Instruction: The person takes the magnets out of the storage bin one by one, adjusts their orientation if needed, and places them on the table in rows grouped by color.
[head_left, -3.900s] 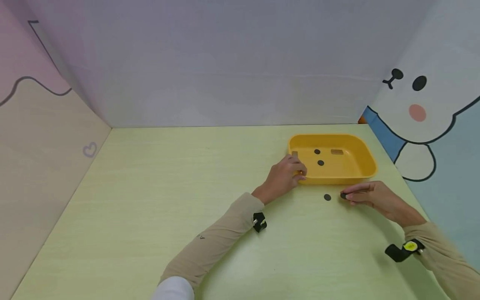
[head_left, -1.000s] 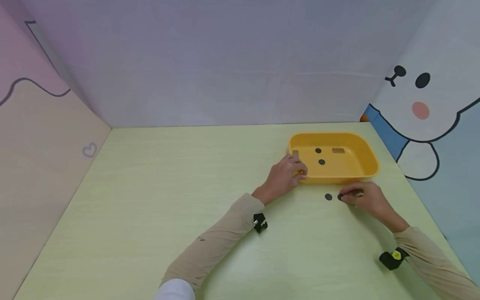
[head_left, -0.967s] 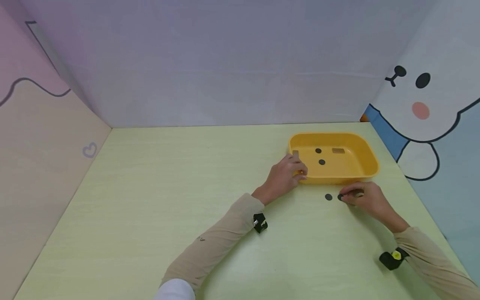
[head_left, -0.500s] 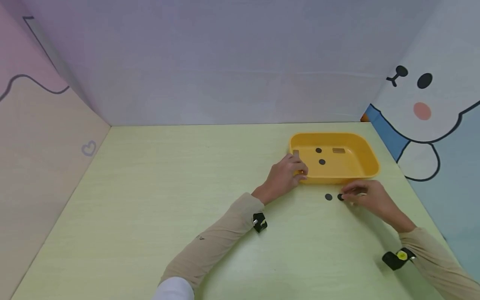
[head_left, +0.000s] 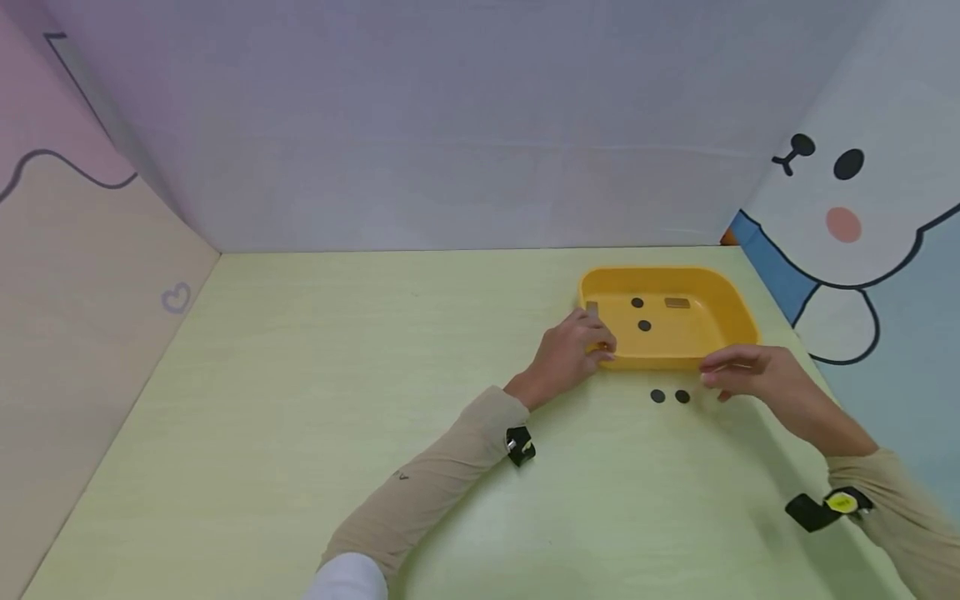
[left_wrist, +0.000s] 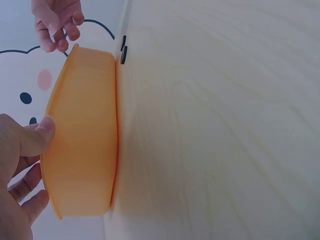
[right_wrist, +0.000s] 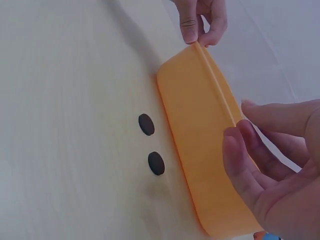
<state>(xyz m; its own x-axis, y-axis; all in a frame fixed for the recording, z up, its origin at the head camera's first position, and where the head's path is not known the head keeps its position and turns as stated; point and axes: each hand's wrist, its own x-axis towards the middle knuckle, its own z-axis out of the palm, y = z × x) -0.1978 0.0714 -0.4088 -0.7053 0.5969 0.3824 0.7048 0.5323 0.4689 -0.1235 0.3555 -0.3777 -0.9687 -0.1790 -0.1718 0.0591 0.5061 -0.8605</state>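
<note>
At the front left corner of a yellow tray [head_left: 660, 363], my left hand [head_left: 572, 350] pinches the rim between thumb and fingers. My right hand [head_left: 768, 379] is at the front right part of the rim, its fingers loosely bent and holding nothing. Two flat black discs lie side by side on the table before the tray, a left disc [head_left: 657, 396] and a right disc [head_left: 682, 397]. Inside the tray are a rear black disc [head_left: 637, 302] and a front black disc [head_left: 644, 326]. The right wrist view shows the tray's orange-looking outer wall [right_wrist: 195, 115] beside both table discs.
A brown rectangular piece [head_left: 677, 303] lies in the tray towards the back. Another tan rectangle [head_left: 592, 308] shows at its left wall, partly behind my left hand. The pale table [head_left: 337, 375] meets a grey wall [head_left: 450, 192] behind and a cartoon-printed wall [head_left: 900, 292] on the right.
My right hand has let go of the right black disc, leaving it flat beside the other, and has moved up and right to the tray's rim. My left hand has stayed put.
</note>
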